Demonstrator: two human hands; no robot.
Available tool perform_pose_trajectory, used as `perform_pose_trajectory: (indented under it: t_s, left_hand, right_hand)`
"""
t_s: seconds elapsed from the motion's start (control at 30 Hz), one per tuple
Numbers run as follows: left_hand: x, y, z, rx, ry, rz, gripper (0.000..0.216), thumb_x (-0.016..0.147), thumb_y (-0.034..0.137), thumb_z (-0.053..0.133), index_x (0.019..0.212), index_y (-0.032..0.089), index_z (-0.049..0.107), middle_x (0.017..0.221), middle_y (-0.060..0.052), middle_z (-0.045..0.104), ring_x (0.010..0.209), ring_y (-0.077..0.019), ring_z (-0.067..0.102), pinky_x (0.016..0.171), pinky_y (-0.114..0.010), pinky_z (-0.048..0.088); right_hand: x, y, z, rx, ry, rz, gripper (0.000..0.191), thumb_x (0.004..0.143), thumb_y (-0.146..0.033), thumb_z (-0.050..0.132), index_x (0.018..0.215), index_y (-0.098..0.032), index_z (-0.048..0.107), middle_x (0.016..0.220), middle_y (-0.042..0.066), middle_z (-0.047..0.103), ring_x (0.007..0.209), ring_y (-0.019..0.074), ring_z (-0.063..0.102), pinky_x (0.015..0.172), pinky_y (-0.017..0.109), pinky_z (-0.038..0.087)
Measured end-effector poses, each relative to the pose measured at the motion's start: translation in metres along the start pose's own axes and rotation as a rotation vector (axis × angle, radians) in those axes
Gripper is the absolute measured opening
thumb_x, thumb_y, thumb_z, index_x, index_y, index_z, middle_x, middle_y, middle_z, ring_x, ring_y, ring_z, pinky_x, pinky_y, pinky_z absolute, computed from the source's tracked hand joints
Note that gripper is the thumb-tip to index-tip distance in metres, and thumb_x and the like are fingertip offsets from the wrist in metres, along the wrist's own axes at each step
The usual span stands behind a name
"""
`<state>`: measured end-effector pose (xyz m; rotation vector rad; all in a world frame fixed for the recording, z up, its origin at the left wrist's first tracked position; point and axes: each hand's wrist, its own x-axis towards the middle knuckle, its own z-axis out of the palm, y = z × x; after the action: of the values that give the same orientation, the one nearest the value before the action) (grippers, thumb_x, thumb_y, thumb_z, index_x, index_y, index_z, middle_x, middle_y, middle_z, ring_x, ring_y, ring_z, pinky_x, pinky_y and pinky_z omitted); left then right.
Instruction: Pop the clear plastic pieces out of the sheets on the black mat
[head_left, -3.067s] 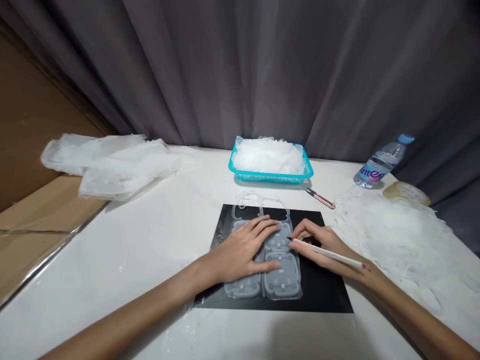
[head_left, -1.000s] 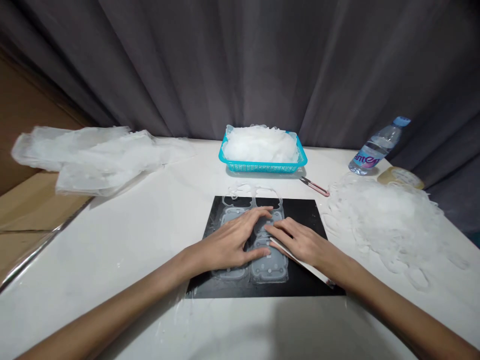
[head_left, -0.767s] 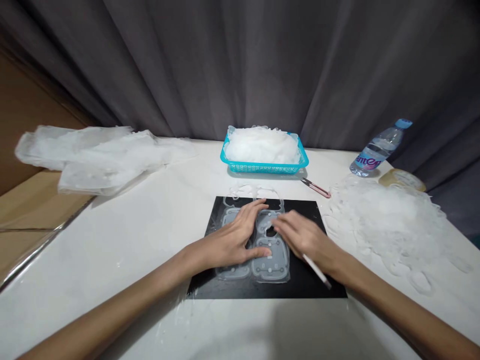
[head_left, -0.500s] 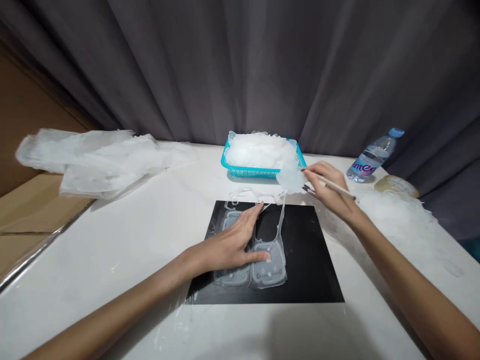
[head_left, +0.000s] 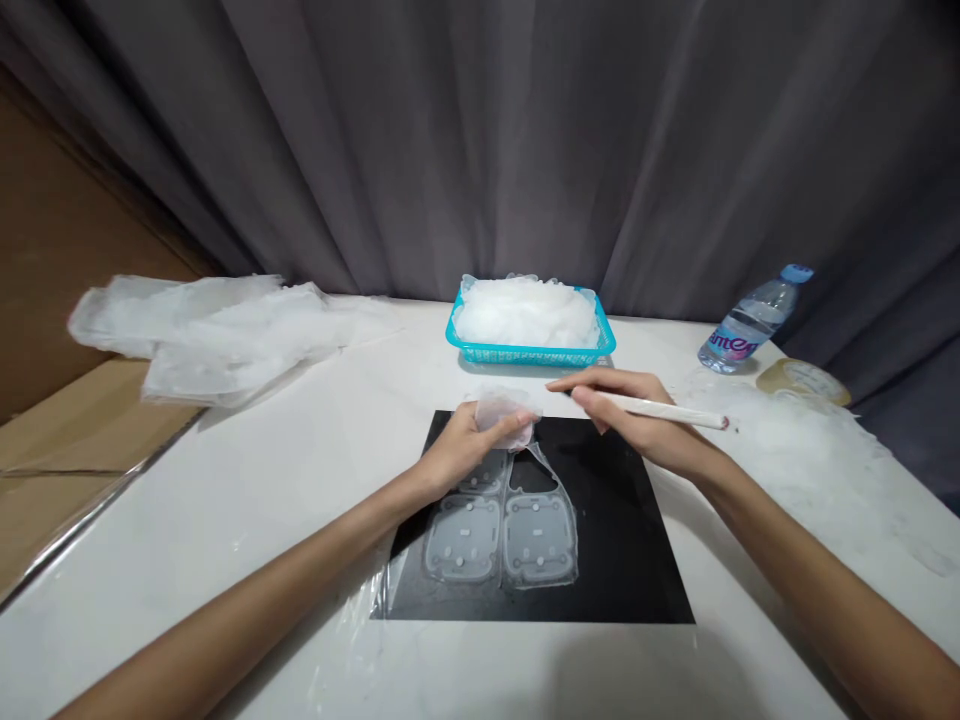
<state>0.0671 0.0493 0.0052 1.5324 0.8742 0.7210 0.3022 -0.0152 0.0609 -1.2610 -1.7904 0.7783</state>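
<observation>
A clear silicone sheet of moulded rounded pieces (head_left: pixel 501 535) lies on a black mat (head_left: pixel 622 560) in front of me. My left hand (head_left: pixel 469 447) is closed on the sheet's far end, pinching a translucent piece (head_left: pixel 502 410) lifted off the mat. My right hand (head_left: pixel 630 420) hovers just right of it, over the mat's far edge, closed on a thin white stick-like tool (head_left: pixel 660 409) with a pink tip that points right. One cell of the sheet near my left hand shows as a hole.
A turquoise basket (head_left: pixel 530 350) heaped with clear pieces stands behind the mat. A pile of clear scraps (head_left: pixel 817 450) lies at right, with a water bottle (head_left: pixel 752 320) and a tape roll (head_left: pixel 802 380) beyond it. Plastic bags (head_left: pixel 210 330) lie at left by cardboard.
My right hand pulled a piece out of the sheet, carried it to the basket and came back without it. My left hand went from pressing flat on the sheet to pinching its far end.
</observation>
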Motion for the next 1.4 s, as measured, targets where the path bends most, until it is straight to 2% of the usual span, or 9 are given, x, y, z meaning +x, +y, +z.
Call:
perform_pose_trajectory:
  t_s: [0.07,0.17,0.3,0.43,0.57,0.83,1.0,1.1,1.4]
  left_hand:
    - [-0.001,-0.002,-0.001,-0.127,0.011,-0.056,0.043,0.087,0.056,0.075,0.102,0.016,0.08,0.094,-0.008,0.078,0.082,-0.019,0.071,0.078,-0.03,0.056]
    - [-0.002,-0.004,0.0,-0.239,0.0,-0.078,0.04,0.088,0.055,0.075,0.107,0.02,0.08,0.108,-0.008,0.079,0.095,-0.0199,0.072,0.088,-0.03,0.055]
    - [-0.004,-0.004,0.004,-0.25,-0.034,-0.056,0.035,0.095,0.052,0.068,0.111,0.022,0.079,0.118,-0.007,0.076,0.102,-0.0196,0.068,0.078,-0.025,0.051]
    - [-0.004,-0.006,0.003,-0.234,-0.034,-0.052,0.038,0.096,0.051,0.068,0.113,0.019,0.078,0.1,-0.005,0.076,0.087,-0.0169,0.065,0.072,-0.024,0.047]
    - [-0.003,-0.009,0.001,-0.192,-0.018,-0.043,0.041,0.095,0.052,0.069,0.115,0.017,0.077,0.084,-0.002,0.072,0.077,-0.0155,0.063,0.077,-0.026,0.049]
    - [-0.006,-0.003,0.006,0.113,0.052,0.086,0.044,0.098,0.052,0.06,0.072,0.016,0.064,0.061,0.003,0.055,0.058,-0.0124,0.05,0.061,-0.024,0.043]
    - [-0.008,-0.004,0.007,0.127,0.032,0.092,0.05,0.101,0.052,0.057,0.064,0.018,0.056,0.057,0.003,0.053,0.056,-0.0119,0.05,0.062,-0.024,0.043]
    - [-0.008,-0.004,0.006,0.15,-0.001,0.093,0.051,0.101,0.054,0.055,0.065,0.018,0.055,0.053,0.004,0.052,0.05,-0.0112,0.048,0.056,-0.023,0.04]
    - [-0.01,-0.009,0.006,0.209,0.014,0.103,0.051,0.099,0.054,0.059,0.064,0.019,0.051,0.048,0.006,0.046,0.045,-0.0097,0.041,0.05,-0.024,0.034]
  right_hand:
    - [-0.002,0.01,0.003,-0.036,0.15,0.04,0.034,0.104,-0.044,0.053,0.1,-0.023,0.078,0.073,-0.001,0.061,0.069,0.0159,0.056,0.072,0.03,0.044]
    - [-0.007,0.024,0.024,-0.041,0.238,0.083,0.04,0.105,-0.047,0.049,0.085,-0.02,0.071,0.076,0.001,0.064,0.073,0.0181,0.06,0.074,0.031,0.045]
    - [-0.014,0.036,0.063,-0.067,0.222,-0.008,0.02,0.095,-0.04,0.069,0.095,-0.021,0.066,0.089,0.003,0.065,0.077,0.0188,0.061,0.077,0.032,0.049]
    - [-0.015,0.038,0.083,-0.048,0.143,-0.096,0.011,0.094,-0.031,0.069,0.1,-0.021,0.067,0.088,0.002,0.062,0.083,0.0198,0.061,0.082,0.033,0.049]
    - [-0.015,0.038,0.084,0.078,0.087,-0.041,0.013,0.097,-0.031,0.066,0.09,-0.022,0.071,0.085,0.002,0.063,0.087,0.0195,0.061,0.085,0.032,0.048]
    - [-0.014,0.039,0.08,0.275,0.055,0.075,0.019,0.093,-0.037,0.071,0.085,-0.02,0.07,0.08,-0.001,0.058,0.078,0.0159,0.058,0.081,0.029,0.047]
    - [-0.013,0.04,0.08,0.169,0.002,0.03,0.022,0.101,-0.036,0.059,0.087,-0.021,0.064,0.088,0.001,0.063,0.09,0.0183,0.061,0.087,0.031,0.047]
    - [-0.014,0.043,0.082,0.057,-0.022,-0.012,0.022,0.104,-0.034,0.053,0.088,-0.021,0.061,0.093,0.003,0.064,0.096,0.0201,0.06,0.091,0.034,0.047]
    - [-0.016,0.046,0.081,0.015,-0.022,-0.054,0.016,0.101,-0.029,0.057,0.087,-0.022,0.06,0.093,0.002,0.062,0.092,0.0189,0.061,0.087,0.032,0.046]
